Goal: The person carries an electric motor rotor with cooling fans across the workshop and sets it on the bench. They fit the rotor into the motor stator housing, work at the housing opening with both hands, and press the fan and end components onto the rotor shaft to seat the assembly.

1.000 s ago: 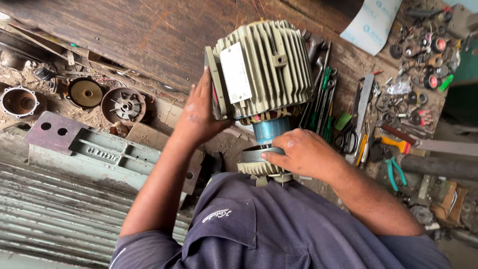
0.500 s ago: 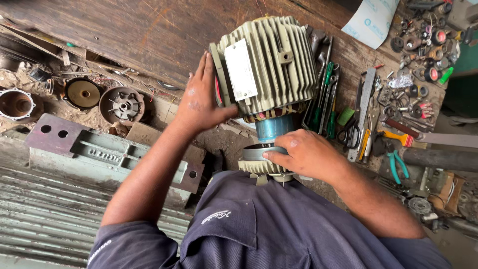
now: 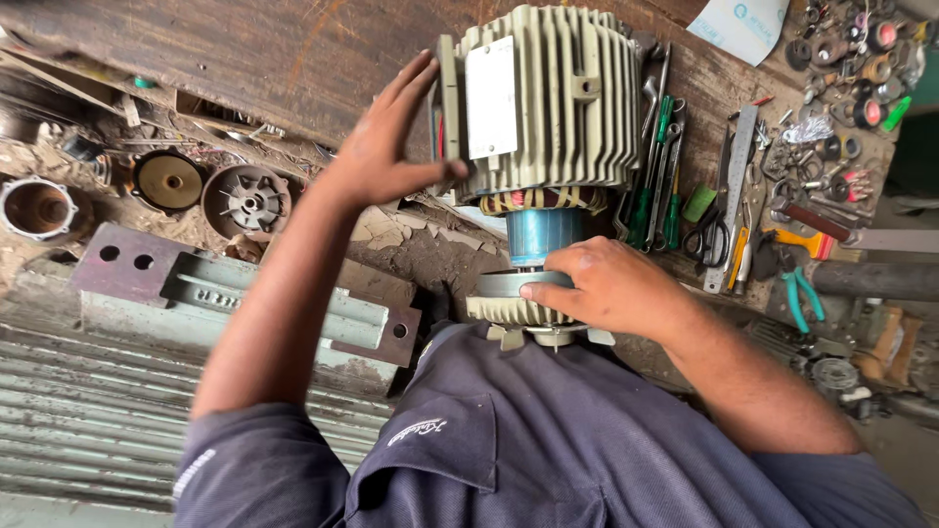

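Left hand (image 3: 386,156) spread flat against the finned motor housing (image 3: 543,98), right hand (image 3: 602,288) gripping the end cover (image 3: 509,298), easing the rotor (image 3: 543,235) out.

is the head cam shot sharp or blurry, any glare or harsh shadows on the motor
Head view: mostly sharp, the ribbed beige metal motor housing crisp along its fins; light is soft and even, with no hard shadows; mild glare whitens the plain rectangular plate on the housing; the left hand and right hand are in focus; wide-angle stretch shows at the edges, where the small parts at top right look slightly softer.
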{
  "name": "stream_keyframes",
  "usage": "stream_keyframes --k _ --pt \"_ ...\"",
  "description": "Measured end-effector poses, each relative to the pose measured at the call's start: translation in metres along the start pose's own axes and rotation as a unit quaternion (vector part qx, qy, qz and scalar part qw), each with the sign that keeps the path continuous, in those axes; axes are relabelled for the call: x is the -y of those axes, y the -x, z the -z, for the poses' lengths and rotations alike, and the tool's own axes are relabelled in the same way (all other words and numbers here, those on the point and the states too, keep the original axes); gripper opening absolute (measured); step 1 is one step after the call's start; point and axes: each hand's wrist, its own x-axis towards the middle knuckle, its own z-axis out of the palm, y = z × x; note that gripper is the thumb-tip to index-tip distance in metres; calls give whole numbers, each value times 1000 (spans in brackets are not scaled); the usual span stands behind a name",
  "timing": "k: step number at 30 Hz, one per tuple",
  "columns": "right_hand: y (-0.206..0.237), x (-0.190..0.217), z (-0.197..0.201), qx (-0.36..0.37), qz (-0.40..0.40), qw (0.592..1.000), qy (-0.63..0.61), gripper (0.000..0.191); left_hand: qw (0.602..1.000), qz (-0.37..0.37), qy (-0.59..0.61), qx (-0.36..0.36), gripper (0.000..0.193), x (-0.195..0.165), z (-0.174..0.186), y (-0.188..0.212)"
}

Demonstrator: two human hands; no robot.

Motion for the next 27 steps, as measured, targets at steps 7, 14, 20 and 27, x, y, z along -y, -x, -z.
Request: stream_keyframes --k 7,14,20,27 --pt "-10 4 4 30 17 999 -13 47 682 413 604 3 93 -1 -180 184" --pt "-11 5 6 55 9 998 26 50 477 265 835 73 126 -4 -283 194" --pt "-2 4 2 23 41 999 26 50 470 306 828 19 102 -10 -297 182" --pt "-3 2 2 2 37 997 71 51 466 299 832 -23 89 -14 -302 181"
